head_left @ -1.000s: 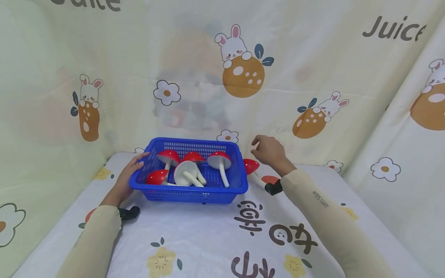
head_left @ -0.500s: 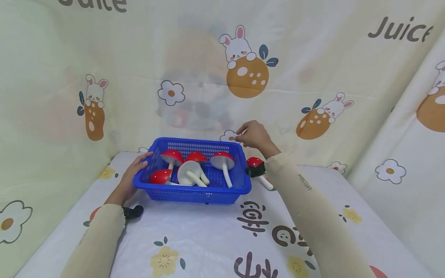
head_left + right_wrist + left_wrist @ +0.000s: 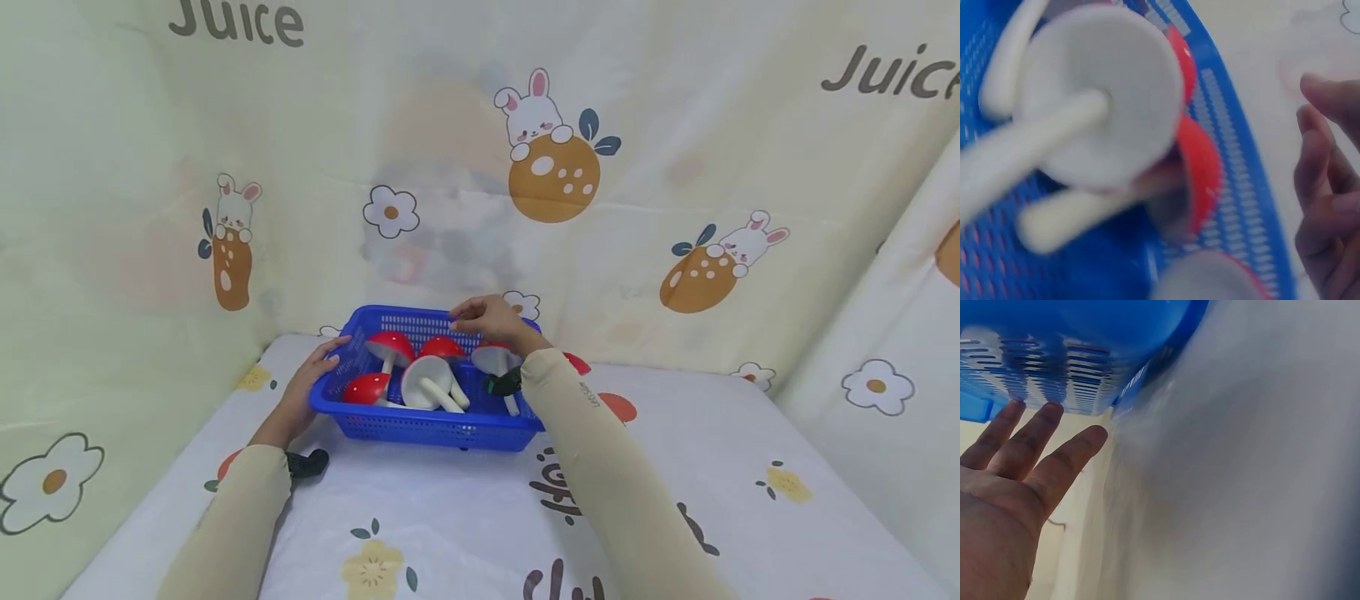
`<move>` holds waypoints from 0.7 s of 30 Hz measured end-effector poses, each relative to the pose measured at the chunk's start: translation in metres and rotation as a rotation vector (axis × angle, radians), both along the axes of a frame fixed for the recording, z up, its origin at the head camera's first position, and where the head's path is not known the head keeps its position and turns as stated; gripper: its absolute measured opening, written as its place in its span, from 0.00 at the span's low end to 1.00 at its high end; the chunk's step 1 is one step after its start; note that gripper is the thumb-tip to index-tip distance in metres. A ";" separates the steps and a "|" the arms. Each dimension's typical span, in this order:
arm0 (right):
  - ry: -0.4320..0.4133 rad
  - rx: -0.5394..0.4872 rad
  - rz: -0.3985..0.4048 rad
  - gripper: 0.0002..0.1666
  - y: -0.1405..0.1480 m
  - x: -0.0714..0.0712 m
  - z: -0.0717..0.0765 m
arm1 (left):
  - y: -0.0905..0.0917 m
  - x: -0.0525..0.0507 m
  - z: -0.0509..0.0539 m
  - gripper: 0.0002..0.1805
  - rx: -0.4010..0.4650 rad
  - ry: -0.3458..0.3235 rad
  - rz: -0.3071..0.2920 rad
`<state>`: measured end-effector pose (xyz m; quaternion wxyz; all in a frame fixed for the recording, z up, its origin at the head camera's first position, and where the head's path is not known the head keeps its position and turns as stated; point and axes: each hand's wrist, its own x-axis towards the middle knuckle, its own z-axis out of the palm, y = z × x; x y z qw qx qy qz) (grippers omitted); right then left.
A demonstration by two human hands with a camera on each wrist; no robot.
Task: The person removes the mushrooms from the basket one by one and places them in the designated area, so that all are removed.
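Observation:
A blue plastic basket (image 3: 442,433) holds several toy mushrooms with red, white-dotted caps and white stems. One mushroom (image 3: 424,382) in the middle lies with its white underside showing. My left hand (image 3: 302,393) is at the basket's left end; in the left wrist view its straight fingers (image 3: 1032,440) reach up to the slotted wall. Over the basket's back right part is my right hand (image 3: 491,321), fingers loosely bent and holding nothing. In the right wrist view, the thumb and fingers are beside the basket's rim. My right wrist and sleeve partly hide the mushroom (image 3: 491,358) on the right.
Outside the basket, a red mushroom cap (image 3: 576,363) shows behind my right sleeve. The table has a white printed cloth (image 3: 420,517). A curtain (image 3: 450,142) with rabbit and flower prints hangs behind the basket.
My right hand has moved left from beside the basket to above its back right part. The left hand stays at the basket's left end. The head view has shifted slightly.

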<state>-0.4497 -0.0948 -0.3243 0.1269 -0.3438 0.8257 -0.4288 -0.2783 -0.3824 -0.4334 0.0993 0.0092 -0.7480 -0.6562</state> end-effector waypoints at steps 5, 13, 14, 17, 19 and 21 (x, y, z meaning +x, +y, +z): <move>-0.072 0.019 0.040 0.20 -0.012 0.000 -0.020 | 0.003 -0.002 -0.002 0.29 0.003 -0.004 0.007; 0.190 0.157 0.230 0.16 -0.037 0.014 -0.024 | 0.004 -0.002 -0.003 0.30 -0.012 0.000 0.017; 0.232 0.191 0.253 0.15 -0.041 0.018 -0.022 | 0.004 -0.001 -0.003 0.29 -0.010 -0.006 0.022; 0.319 0.291 0.291 0.12 -0.050 0.028 -0.018 | 0.003 0.000 -0.002 0.30 -0.014 -0.008 0.026; 0.344 0.347 0.291 0.12 -0.055 0.033 -0.017 | 0.002 0.000 -0.001 0.29 -0.010 -0.012 0.033; 0.367 0.391 0.281 0.12 -0.058 0.036 -0.017 | 0.000 0.001 -0.001 0.29 -0.008 -0.012 0.031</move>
